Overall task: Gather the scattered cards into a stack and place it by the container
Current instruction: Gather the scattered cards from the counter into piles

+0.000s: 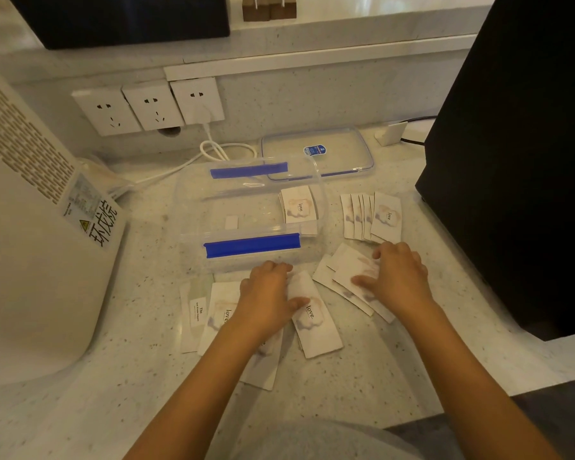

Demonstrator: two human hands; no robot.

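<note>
1. The cards (317,322) lay scattered on the tabletop (362,386) before the clear container (249,207); no stack was formed.
2. The left hand (266,293) and right hand (397,277) pressed flat on separate clusters, grip open, holding nothing.
3. Gathering and placing remained.

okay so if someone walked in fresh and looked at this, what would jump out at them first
Probably the two hands pressed flat on scattered cards at the near edge of the speckled counter: the left hand on a card printed "love", the right hand on a loose overlapping pile. Just behind them sits a clear container with blue clips, its lid lying off behind it. A neater fan of cards lies to the container's right.
</note>
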